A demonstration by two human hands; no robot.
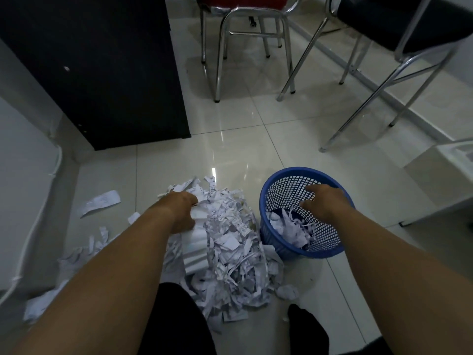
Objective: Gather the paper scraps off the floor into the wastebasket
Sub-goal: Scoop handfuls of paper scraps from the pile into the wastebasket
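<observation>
Scraps [230, 252] fill closed left hand [183, 212]; right hand [323, 203] spread empty over wastebasket [281, 242].

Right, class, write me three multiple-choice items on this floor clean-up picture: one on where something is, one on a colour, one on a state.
1. Where does the wastebasket stand relative to the big paper pile?
A. To its right
B. To its left
C. On top of it

2. What colour is the wastebasket?
A. Red
B. Blue
C. Green

3. What is in the wastebasket?
A. Nothing
B. Paper up to the rim
C. Some paper at the bottom

Answers:
1 A: the basket sits on the floor just right of the pile, where the left hand is pressed in.
2 B: its mesh wall is blue.
3 C: scraps cover the bottom, the mesh above them is bare, and the right hand is spread over the opening.
</observation>
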